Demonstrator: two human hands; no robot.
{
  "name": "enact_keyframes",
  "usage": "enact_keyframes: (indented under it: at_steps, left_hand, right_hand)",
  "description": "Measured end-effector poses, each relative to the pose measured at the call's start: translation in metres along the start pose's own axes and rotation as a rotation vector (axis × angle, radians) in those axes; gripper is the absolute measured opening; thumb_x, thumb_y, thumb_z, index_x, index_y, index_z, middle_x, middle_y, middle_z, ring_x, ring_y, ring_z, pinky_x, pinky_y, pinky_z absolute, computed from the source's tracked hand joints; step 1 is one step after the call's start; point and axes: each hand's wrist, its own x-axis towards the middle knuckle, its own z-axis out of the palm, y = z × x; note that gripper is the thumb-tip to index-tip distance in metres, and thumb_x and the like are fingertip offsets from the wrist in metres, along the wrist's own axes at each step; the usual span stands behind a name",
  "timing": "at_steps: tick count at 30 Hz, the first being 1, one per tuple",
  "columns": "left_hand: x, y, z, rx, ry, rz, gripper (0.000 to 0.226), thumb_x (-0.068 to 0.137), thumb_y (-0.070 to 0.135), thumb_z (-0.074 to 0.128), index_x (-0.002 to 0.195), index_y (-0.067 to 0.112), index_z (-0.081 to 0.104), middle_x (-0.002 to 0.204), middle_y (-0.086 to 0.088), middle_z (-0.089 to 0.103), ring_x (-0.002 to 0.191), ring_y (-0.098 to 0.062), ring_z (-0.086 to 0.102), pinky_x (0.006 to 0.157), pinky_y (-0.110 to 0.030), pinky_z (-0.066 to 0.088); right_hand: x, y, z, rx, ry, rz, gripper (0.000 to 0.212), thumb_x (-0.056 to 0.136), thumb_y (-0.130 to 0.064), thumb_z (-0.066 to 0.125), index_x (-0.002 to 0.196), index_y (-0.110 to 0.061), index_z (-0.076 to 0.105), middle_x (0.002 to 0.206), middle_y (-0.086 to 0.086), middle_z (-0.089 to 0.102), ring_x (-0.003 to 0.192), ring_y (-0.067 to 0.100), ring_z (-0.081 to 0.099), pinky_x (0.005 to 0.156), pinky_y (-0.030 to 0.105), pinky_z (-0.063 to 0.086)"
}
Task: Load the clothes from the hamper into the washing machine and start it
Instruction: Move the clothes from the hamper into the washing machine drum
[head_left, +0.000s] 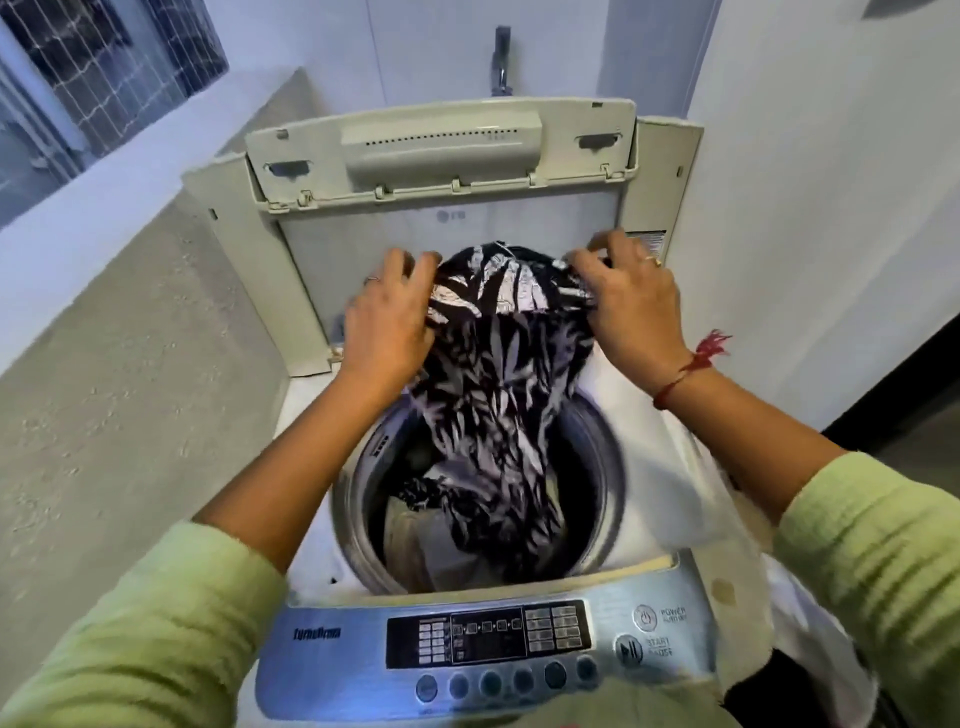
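The washing machine (660, 457) has a wall close on its right. Its lid (441, 150) stands folded up along the rear edge, with a tap (501, 60) on the wall behind. The drum (358, 499) opens mid-top. The control panel (332, 654) runs along the near edge, with the power button (645, 617) and the start button (628, 649) at its right end. Above the drum, the left grip (387, 322) and the right grip (634, 306) hold a garment (498, 395) by its top. Its lower end hangs inside the drum, where other clothes (426, 545) lie.

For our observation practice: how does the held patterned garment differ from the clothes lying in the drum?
The patterned garment is black-and-white; the drum clothes look plain and pale. The garment hangs from the left hand and right hand; the drum clothes lie at the bottom, untouched. Both reach into the drum.
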Motion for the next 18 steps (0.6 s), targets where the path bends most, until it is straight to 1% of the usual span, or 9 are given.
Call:
enact_keyframes:
  at_steps: [2, 4, 6, 8, 9, 10, 12, 14, 18]
  left_hand:
    - [-0.02, -0.004, 0.013, 0.082, 0.069, 0.096, 0.067, 0.07, 0.006, 0.069, 0.131, 0.016, 0.042, 0.115, -0.017, 0.053, 0.083, -0.038, 0.06, 0.059, -0.04, 0.048]
    - [-0.047, -0.004, 0.03, 0.172, -0.198, 0.132, 0.076, 0.073, 0.013, 0.07, 0.139, 0.019, 0.035, 0.129, -0.015, 0.05, 0.101, -0.037, 0.059, 0.072, -0.042, 0.05]
    - [-0.074, -0.004, 0.05, 0.242, -0.673, 0.202, 0.066, 0.085, 0.014, 0.057, 0.144, 0.02, 0.029, 0.139, -0.013, 0.042, 0.118, -0.033, 0.051, 0.087, -0.042, 0.047]
    - [-0.1, 0.002, 0.074, 0.209, -1.178, 0.292, 0.059, 0.09, 0.012, 0.048, 0.145, 0.019, 0.028, 0.139, -0.015, 0.043, 0.121, -0.033, 0.05, 0.091, -0.041, 0.046]
    - [-0.11, 0.008, 0.086, 0.174, -1.384, 0.295, 0.058, 0.091, 0.011, 0.045, 0.146, 0.017, 0.028, 0.141, -0.016, 0.043, 0.123, -0.033, 0.049, 0.095, -0.04, 0.045]
    - [-0.119, 0.013, 0.101, 0.141, -1.526, 0.291, 0.057, 0.093, 0.011, 0.044, 0.147, 0.014, 0.027, 0.144, -0.016, 0.04, 0.126, -0.033, 0.046, 0.099, -0.039, 0.042]
    - [-0.132, 0.024, 0.13, 0.059, -1.651, 0.256, 0.056, 0.094, 0.012, 0.043, 0.148, 0.011, 0.026, 0.151, -0.015, 0.032, 0.134, -0.031, 0.038, 0.107, -0.038, 0.035]
    - [-0.141, 0.027, 0.157, 0.003, -1.631, 0.22, 0.055, 0.094, 0.015, 0.047, 0.146, 0.013, 0.031, 0.152, -0.013, 0.031, 0.136, -0.032, 0.035, 0.112, -0.041, 0.033]
    - [-0.139, 0.016, 0.194, -0.198, -1.559, 0.025, 0.033, 0.09, 0.019, 0.056, 0.122, 0.011, 0.056, 0.128, -0.014, 0.058, 0.108, -0.026, 0.057, 0.096, -0.04, 0.046]
  right_hand:
    - [-0.008, 0.0, 0.002, 0.024, 0.075, -0.036, 0.05, 0.075, 0.004, 0.046, 0.118, -0.018, 0.059, 0.124, 0.014, 0.053, 0.103, 0.036, 0.054, 0.076, 0.041, 0.045]
    - [-0.031, -0.003, 0.019, 0.04, -0.055, -0.137, 0.052, 0.073, 0.005, 0.049, 0.12, -0.018, 0.059, 0.124, 0.016, 0.055, 0.106, 0.038, 0.054, 0.081, 0.044, 0.049]
    - [-0.061, -0.008, 0.037, 0.096, -0.541, -0.296, 0.051, 0.075, 0.004, 0.05, 0.121, -0.017, 0.058, 0.117, 0.016, 0.058, 0.105, 0.038, 0.056, 0.08, 0.043, 0.052]
    - [-0.089, -0.018, 0.052, 0.158, -1.269, -0.315, 0.051, 0.082, 0.003, 0.041, 0.129, -0.013, 0.051, 0.127, 0.016, 0.054, 0.114, 0.035, 0.054, 0.087, 0.039, 0.05]
    - [-0.101, -0.024, 0.061, 0.165, -1.541, -0.301, 0.055, 0.083, 0.003, 0.037, 0.136, -0.013, 0.045, 0.137, 0.014, 0.048, 0.12, 0.033, 0.051, 0.09, 0.037, 0.048]
    - [-0.11, -0.03, 0.07, 0.163, -1.691, -0.314, 0.06, 0.084, 0.003, 0.035, 0.14, -0.016, 0.04, 0.144, 0.012, 0.042, 0.125, 0.031, 0.048, 0.093, 0.036, 0.046]
    - [-0.122, -0.039, 0.084, 0.167, -1.738, -0.35, 0.062, 0.084, 0.003, 0.036, 0.141, -0.019, 0.039, 0.147, 0.01, 0.039, 0.129, 0.029, 0.043, 0.103, 0.037, 0.041]
    - [-0.124, -0.04, 0.098, 0.197, -1.656, -0.335, 0.054, 0.087, -0.002, 0.041, 0.138, -0.018, 0.045, 0.142, 0.01, 0.046, 0.127, 0.028, 0.045, 0.102, 0.035, 0.038]
    - [-0.116, -0.021, 0.104, 0.388, -1.408, -0.11, 0.039, 0.09, -0.013, 0.05, 0.129, -0.014, 0.053, 0.13, 0.01, 0.056, 0.116, 0.027, 0.053, 0.096, 0.032, 0.042]
